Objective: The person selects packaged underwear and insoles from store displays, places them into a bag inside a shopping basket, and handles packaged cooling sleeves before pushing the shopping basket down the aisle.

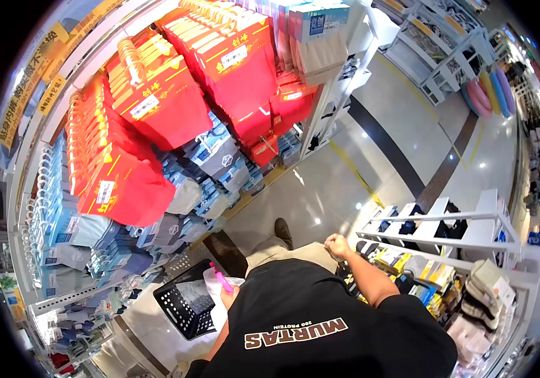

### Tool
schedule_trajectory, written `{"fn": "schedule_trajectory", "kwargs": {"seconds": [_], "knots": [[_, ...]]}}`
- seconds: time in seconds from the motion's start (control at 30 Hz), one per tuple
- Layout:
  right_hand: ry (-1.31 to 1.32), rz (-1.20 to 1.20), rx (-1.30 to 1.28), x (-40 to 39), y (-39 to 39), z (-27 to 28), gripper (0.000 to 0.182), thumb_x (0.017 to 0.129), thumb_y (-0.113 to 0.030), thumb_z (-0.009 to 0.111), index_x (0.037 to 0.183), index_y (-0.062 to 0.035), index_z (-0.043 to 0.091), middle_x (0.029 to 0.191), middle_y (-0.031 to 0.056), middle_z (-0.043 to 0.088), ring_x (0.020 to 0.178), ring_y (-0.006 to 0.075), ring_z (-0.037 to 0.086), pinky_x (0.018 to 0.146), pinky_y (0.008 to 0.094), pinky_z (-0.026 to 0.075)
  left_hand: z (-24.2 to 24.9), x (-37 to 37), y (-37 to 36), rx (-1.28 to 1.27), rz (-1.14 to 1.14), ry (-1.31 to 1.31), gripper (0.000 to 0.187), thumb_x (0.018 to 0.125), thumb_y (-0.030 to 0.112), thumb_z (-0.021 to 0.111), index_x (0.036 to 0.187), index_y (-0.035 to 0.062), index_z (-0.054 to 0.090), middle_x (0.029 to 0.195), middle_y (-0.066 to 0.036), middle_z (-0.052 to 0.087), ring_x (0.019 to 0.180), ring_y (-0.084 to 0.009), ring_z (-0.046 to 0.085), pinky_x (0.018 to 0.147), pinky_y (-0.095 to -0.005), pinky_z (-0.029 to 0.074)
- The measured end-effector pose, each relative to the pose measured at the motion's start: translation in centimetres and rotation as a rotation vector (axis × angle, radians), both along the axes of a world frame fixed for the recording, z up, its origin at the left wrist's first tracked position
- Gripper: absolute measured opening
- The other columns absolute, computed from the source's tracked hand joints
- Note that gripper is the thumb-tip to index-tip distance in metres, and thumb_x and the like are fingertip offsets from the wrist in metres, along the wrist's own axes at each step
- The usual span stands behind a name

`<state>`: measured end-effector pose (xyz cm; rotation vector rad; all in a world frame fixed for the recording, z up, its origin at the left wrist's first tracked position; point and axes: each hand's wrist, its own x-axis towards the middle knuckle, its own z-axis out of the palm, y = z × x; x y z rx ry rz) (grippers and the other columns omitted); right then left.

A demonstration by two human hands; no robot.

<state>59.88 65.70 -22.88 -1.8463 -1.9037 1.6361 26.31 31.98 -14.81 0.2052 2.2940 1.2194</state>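
Down at six o'clock the black shirt (320, 334) fills the near view, with the left hand (229, 296) at seven o'clock holding a pink marker (221, 277) that pokes up past fingers I can't make out, just beside the black basket (185, 305). At five o'clock the right hand (337, 244) hangs balled in a fist, gripping nothing, close to the white rack (434, 220). Beyond, grey floor (320, 189) opens toward one o'clock between the rack and red packs (156, 94) at eleven.
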Motion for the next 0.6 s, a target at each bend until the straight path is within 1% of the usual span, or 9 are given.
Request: {"fn": "schedule_trajectory", "kwargs": {"seconds": [0.1, 0.17, 0.2, 0.27, 0.3, 0.37, 0.47, 0.57, 0.6], "knots": [[-0.036, -0.069, 0.117, 0.8, 6.6, 0.7, 0.007, 0.081, -0.007, 0.068, 0.086, -0.0032, 0.07, 0.08, 0.0079, 0.07, 0.07, 0.0147, 0.064, 0.066, 0.0285, 0.053, 3.6, 0.6, 3.1, -0.13, -0.182, 0.124, 0.009, 0.078, 0.007, 0.063, 0.083, -0.0002, 0.059, 0.069, -0.012, 0.065, 0.064, -0.0242, 0.065, 0.065, -0.0373, 0.051], [-0.001, -0.12, 0.127, 1.6, 9.9, -3.2, 0.007, 0.085, -0.011, 0.068, 0.084, -0.0034, 0.067, 0.076, 0.0051, 0.068, 0.064, 0.0148, 0.062, 0.058, 0.0308, 0.051, 7.3, 1.2, 5.7, -0.17, -0.118, 0.027, 0.012, 0.078, 0.009, 0.064, 0.084, -0.0004, 0.059, 0.07, -0.014, 0.066, 0.067, -0.0268, 0.067, 0.067, -0.0392, 0.052], [-0.008, -0.131, 0.073, 0.4, 11.1, -2.0, 0.007, 0.086, -0.01, 0.067, 0.083, -0.0038, 0.066, 0.075, 0.0049, 0.067, 0.062, 0.015, 0.061, 0.057, 0.0312, 0.051, 8.6, 1.2, 6.7, -0.203, -0.092, 0.024, 0.011, 0.079, 0.009, 0.064, 0.084, -0.0005, 0.059, 0.071, -0.014, 0.066, 0.067, -0.0268, 0.068, 0.068, -0.0393, 0.053], [0.023, -0.118, 0.028, -0.6, 12.7, -2.0, 0.006, 0.084, -0.01, 0.066, 0.083, -0.0042, 0.067, 0.073, 0.0044, 0.067, 0.058, 0.0154, 0.06, 0.053, 0.0321, 0.051, 7.1, 1.5, 6.4, -0.205, -0.108, 0.046, 0.01, 0.08, 0.007, 0.063, 0.083, -0.001, 0.059, 0.069, -0.013, 0.067, 0.063, -0.0239, 0.067, 0.064, -0.0379, 0.054], [-0.039, -0.023, 0.098, -0.9, 13.1, -3.1, 0.014, 0.081, -0.015, 0.067, 0.086, -0.003, 0.07, 0.079, 0.0096, 0.071, 0.067, 0.0209, 0.067, 0.062, 0.0353, 0.054, 9.8, 2.2, 8.3, -0.145, -0.033, -0.015, 0.007, 0.08, 0.005, 0.061, 0.082, -0.0012, 0.058, 0.068, -0.012, 0.067, 0.058, -0.0217, 0.066, 0.058, -0.036, 0.053], [-0.094, 0.145, 0.124, -3.7, 13.1, 1.1, 0.022, 0.078, -0.023, 0.067, 0.091, -0.0055, 0.072, 0.089, 0.0145, 0.073, 0.084, 0.0274, 0.071, 0.077, 0.0378, 0.055, 10.8, 2.9, 9.5, -0.134, -0.028, 0.041, 0.005, 0.081, 0.003, 0.059, 0.082, -0.0016, 0.057, 0.067, -0.012, 0.066, 0.056, -0.0203, 0.066, 0.054, -0.0341, 0.053], [-0.349, 0.415, 0.072, -6.1, 13.9, 4.0, 0.028, 0.079, -0.034, 0.068, 0.101, -0.0168, 0.074, 0.107, 0.0142, 0.071, 0.106, 0.0322, 0.066, 0.093, 0.0419, 0.051, 12.3, 3.7, 10.8, -0.086, 0.048, -0.011, 0.006, 0.082, 0.003, 0.057, 0.084, -0.0026, 0.057, 0.067, -0.013, 0.064, 0.058, -0.0221, 0.067, 0.055, -0.0344, 0.053], [-0.194, 0.552, 0.008, -6.3, 15.9, 3.8, 0.026, 0.081, -0.032, 0.067, 0.1, -0.0157, 0.073, 0.104, 0.0131, 0.072, 0.102, 0.0305, 0.067, 0.091, 0.0393, 0.052, 11.9, 4.1, 10.2, -0.228, 0.052, 0.067, 0.016, 0.078, 0.013, 0.06, 0.086, -0.001, 0.062, 0.075, -0.018, 0.067, 0.074, -0.0329, 0.068, 0.072, -0.0422, 0.052], [-0.146, 0.551, 0.034, -6.0, 16.7, 3.4, 0.024, 0.08, -0.029, 0.07, 0.098, -0.0119, 0.072, 0.1, 0.0126, 0.073, 0.097, 0.0289, 0.069, 0.088, 0.038, 0.053, 11.9, 4.1, 10.3, -0.245, 0.046, 0.088, 0.016, 0.079, 0.014, 0.06, 0.086, -0.0004, 0.063, 0.075, -0.018, 0.067, 0.074, -0.0333, 0.068, 0.072, -0.0426, 0.052]]}}
